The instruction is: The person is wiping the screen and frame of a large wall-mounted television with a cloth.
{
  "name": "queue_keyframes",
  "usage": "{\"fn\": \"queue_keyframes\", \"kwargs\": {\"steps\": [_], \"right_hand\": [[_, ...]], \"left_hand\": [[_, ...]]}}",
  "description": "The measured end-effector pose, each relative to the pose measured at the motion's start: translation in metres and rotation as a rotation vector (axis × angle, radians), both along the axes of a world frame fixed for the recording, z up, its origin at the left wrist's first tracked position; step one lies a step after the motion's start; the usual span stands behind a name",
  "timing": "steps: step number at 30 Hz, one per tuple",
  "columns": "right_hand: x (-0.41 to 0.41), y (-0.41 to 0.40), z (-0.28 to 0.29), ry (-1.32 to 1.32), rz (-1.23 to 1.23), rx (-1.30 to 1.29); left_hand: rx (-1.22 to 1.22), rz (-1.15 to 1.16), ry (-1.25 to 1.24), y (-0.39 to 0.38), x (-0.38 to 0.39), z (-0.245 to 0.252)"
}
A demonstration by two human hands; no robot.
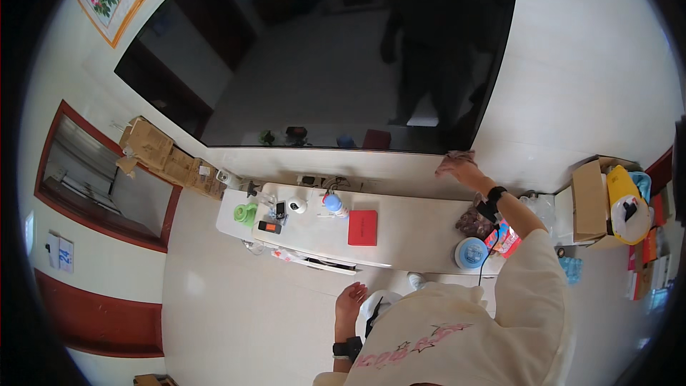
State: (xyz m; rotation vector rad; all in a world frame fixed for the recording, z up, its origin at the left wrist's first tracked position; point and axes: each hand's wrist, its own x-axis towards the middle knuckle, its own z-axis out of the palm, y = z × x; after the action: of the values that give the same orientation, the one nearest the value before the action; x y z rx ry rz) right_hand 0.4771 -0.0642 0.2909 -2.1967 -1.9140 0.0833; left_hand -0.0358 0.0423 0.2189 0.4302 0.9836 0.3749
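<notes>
My right hand [465, 171] is raised to the lower right corner of a large wall-mounted television [321, 64]. In it is a crumpled brownish cloth [455, 156], which lies along the bottom edge of the black screen. My left hand [351, 300] hangs low by my body with loosely bent fingers and holds nothing. Below the television runs a long white TV cabinet [415, 225]. On its top stand a red box [363, 228], a bottle with a blue cap [333, 203] and a round tub with a blue lid [471, 253].
A small white camera [297, 205], a black-and-orange device [269, 227] and a green object [245, 214] sit toward the cabinet's left end. Under my right arm are a brown bag [474, 220] and a red packet [504, 238]. Cardboard boxes [153, 145] stack left; a filled carton [589, 203] stands right.
</notes>
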Motion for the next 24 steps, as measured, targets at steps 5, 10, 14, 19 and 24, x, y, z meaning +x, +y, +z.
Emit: {"fn": "queue_keyframes", "kwargs": {"steps": [5, 10, 14, 19, 24], "right_hand": [[0.035, -0.035, 0.025, 1.238, -0.316, 0.456], [0.018, -0.042, 0.221, 0.754, -0.471, 0.773], [0.013, -0.046, 0.315, 0.143, -0.145, 1.150], [0.056, -0.029, 0.267, -0.453, -0.104, 1.075], [0.058, -0.030, 0.143, -0.606, -0.078, 0.642]], "left_hand": [[-0.005, -0.020, 0.046, -0.018, 0.009, 0.002], [0.046, -0.013, 0.047, -0.026, 0.016, 0.007], [0.054, -0.032, 0.036, -0.033, 0.036, 0.016], [0.061, -0.042, -0.010, -0.047, 0.040, 0.010], [0.015, -0.018, 0.029, -0.059, 0.029, 0.002]]}}
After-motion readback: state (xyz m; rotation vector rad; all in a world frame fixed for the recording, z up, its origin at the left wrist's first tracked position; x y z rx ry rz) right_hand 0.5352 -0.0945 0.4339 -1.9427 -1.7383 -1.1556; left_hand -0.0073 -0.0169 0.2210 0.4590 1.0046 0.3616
